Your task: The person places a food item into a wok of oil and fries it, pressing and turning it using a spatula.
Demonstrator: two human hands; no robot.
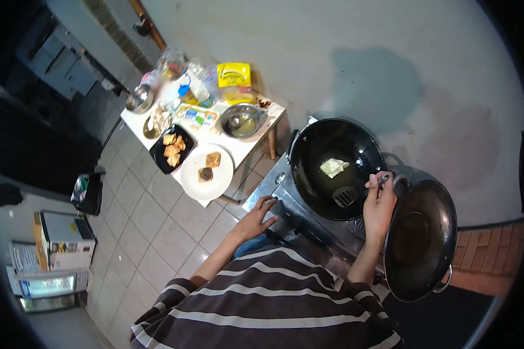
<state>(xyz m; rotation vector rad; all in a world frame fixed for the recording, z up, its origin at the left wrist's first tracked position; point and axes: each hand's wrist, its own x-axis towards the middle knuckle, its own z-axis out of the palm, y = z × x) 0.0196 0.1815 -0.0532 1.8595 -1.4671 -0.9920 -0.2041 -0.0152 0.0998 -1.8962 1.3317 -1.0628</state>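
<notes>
A large black wok [308, 195] sits on the steel stove [280, 192], with a shallow layer of oil inside. One pale, folded piece of food [334, 168] lies in the oil near the middle. My right hand [379, 203] is closed around the handle of a slotted spatula [344, 196] at the wok's right side. The spatula's head rests inside the wok, below the food and apart from it. My left hand [257, 218] is held by the front left edge of the stove, fingers apart, holding nothing.
Right of my right arm stands a second, darker wok [416, 244]. On the white table [251, 156] are a white plate [222, 181] with two browned pieces, a black tray [157, 152] of fried pieces, a metal bowl [231, 110] with a ladle, and a yellow packet [234, 75].
</notes>
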